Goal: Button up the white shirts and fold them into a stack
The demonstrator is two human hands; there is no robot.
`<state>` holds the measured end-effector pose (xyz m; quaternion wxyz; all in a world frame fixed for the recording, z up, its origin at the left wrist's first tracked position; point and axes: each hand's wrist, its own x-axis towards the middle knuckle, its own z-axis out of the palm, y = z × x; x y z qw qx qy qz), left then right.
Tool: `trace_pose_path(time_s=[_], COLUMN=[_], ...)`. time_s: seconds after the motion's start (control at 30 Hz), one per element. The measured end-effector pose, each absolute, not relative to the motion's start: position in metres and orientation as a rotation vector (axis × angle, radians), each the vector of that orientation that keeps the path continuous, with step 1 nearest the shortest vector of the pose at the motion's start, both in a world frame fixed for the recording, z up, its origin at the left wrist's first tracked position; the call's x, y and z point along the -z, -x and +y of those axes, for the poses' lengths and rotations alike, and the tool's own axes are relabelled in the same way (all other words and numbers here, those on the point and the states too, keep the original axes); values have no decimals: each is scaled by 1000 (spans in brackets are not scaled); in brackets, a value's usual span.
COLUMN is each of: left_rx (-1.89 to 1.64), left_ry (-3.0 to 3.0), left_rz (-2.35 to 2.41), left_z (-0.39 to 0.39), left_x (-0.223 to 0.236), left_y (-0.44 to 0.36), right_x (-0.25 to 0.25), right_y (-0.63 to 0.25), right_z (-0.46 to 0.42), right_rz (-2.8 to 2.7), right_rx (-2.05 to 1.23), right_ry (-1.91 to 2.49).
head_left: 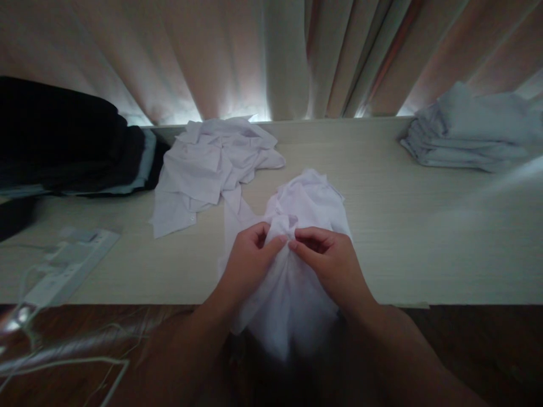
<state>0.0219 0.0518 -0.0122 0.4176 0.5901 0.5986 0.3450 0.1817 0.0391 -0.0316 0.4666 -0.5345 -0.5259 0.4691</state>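
Both hands (250,252) (331,254), nearly closed, pinch white cloth (288,294).

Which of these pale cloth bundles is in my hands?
The white cloth at the front, pinched by left hand and right hand; the crumpled heap at back left and folded stack at far right lie untouched.
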Motion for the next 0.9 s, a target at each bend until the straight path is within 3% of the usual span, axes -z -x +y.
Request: trace_pose_path(time_s=[0.6,0.9], left_rx=[-798,-781], left_ry=[-1712,-1692], left_rz=[1642,1583], left_z=[68,70], left_x=[31,30], left_y=[-31,-29], right_x=[44,55], right_y=[-191,-190], right_z=[53,55], right_rz=[-1254,-1168], right_rx=[-1042,-1166], right_ry=[1378,1346])
